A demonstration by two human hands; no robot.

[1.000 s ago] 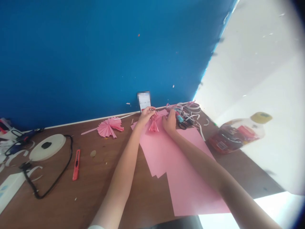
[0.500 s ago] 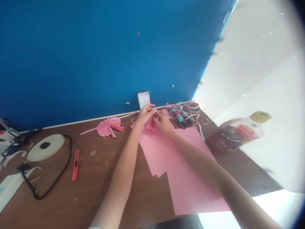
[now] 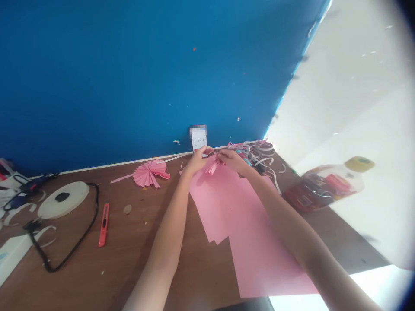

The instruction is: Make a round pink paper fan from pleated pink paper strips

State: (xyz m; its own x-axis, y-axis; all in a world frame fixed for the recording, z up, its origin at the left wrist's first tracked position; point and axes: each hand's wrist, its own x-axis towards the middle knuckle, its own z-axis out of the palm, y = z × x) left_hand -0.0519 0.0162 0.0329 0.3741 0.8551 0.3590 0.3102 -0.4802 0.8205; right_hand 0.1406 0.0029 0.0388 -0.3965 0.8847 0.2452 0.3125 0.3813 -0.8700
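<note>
Two bare forearms point(image 3: 164, 250) are reaching forward over a brown table point(image 3: 97, 280). Closest in, large pink sheets point(image 3: 253, 255) are lying overlapped, passing under the right forearm. Toward the left edge, a white box-like block point(image 3: 14, 257) is sitting beside a looping black cable point(image 3: 69, 252), and a red cutter point(image 3: 103, 225) is lying alone to the cable's right. Behind the block, a pale round disc point(image 3: 69, 194) is resting flat. On the far right, a bottle point(image 3: 324, 185) with a yellow cap is leaning in view, holding reddish contents.

Farther on, the left hand point(image 3: 200, 159) and the right hand point(image 3: 234, 160) are meeting above the sheets, both pinching the upper end of a small pleated pink paper point(image 3: 211, 167), whose folds are hanging down between them. Left of them, a pink pleated fan point(image 3: 149, 173) is lying opened out; right of them, tangled strips point(image 3: 266, 151) are heaping up. Behind the left hand, a phone point(image 3: 199, 137) is leaning against the blue wall point(image 3: 129, 82).
</note>
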